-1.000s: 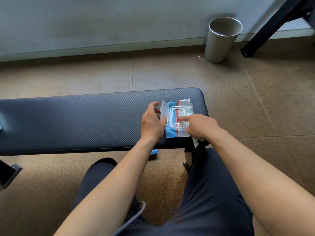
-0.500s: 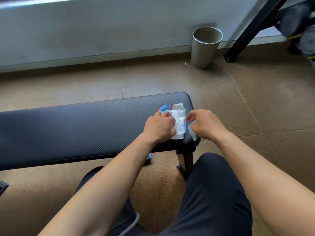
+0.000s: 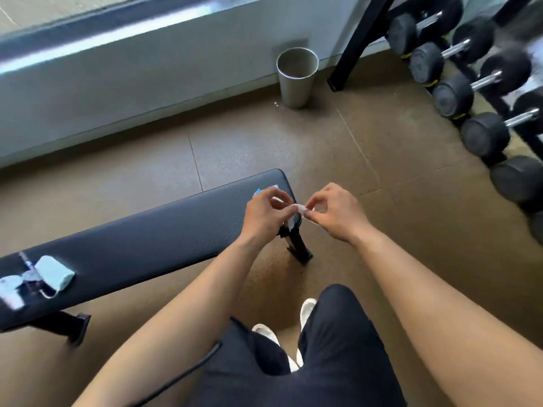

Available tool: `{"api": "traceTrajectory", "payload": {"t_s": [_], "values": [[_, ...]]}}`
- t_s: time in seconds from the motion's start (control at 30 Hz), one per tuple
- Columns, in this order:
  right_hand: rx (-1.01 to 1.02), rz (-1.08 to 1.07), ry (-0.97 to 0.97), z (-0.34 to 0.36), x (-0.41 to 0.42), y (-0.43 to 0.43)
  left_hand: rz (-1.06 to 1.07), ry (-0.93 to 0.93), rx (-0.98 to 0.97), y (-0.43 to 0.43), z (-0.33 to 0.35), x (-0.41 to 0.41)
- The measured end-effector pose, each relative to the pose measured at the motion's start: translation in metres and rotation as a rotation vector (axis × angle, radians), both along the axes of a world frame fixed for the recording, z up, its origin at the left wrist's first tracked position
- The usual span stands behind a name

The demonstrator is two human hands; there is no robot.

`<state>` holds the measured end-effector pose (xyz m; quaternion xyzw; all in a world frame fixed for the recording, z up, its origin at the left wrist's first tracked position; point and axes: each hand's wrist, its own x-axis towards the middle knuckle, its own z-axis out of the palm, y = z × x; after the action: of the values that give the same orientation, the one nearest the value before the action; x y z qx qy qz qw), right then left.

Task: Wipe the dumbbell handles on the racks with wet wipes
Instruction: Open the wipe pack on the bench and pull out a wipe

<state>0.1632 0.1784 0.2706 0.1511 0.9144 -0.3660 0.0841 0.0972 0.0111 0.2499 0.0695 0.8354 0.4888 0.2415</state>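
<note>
White wet wipe (image 3: 300,208) pinched between left hand (image 3: 266,218) and right hand (image 3: 335,214), each grip closed on it

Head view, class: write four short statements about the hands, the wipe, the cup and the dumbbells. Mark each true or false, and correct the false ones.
1. The left hand and the right hand both pinch a white wipe between them. True.
2. The metal cup lies tipped over on the bench. False: it stands upright on the floor by the wall.
3. The dumbbells sit on a rack at the right. True.
4. The right hand is wiping a dumbbell handle. False: it holds the wipe near the bench end, apart from the dumbbells.
</note>
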Motion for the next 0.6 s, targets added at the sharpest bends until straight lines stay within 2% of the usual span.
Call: {"api": "traceTrajectory", "payload": {"t_s": [0.13, 0.27, 0.43, 0.6], "values": [[-0.352, -0.267, -0.009, 0.086, 0.054, -0.019, -0.006, -0.058, 0.065, 0.006, 0.107, 0.055], [-0.49, -0.46, 0.068, 0.137, 0.108, -0.022, -0.22, -0.054, 0.02, 0.008, 0.164, 0.093], [-0.379, -0.493, 0.086, 0.18, 0.196, 0.007, -0.561, 0.047, -0.17, 0.04, 0.211, 0.142], [-0.124, -0.613, 0.022, 0.22, 0.321, 0.065, -0.787, 0.233, -0.355, 0.116, 0.23, 0.221]]}}
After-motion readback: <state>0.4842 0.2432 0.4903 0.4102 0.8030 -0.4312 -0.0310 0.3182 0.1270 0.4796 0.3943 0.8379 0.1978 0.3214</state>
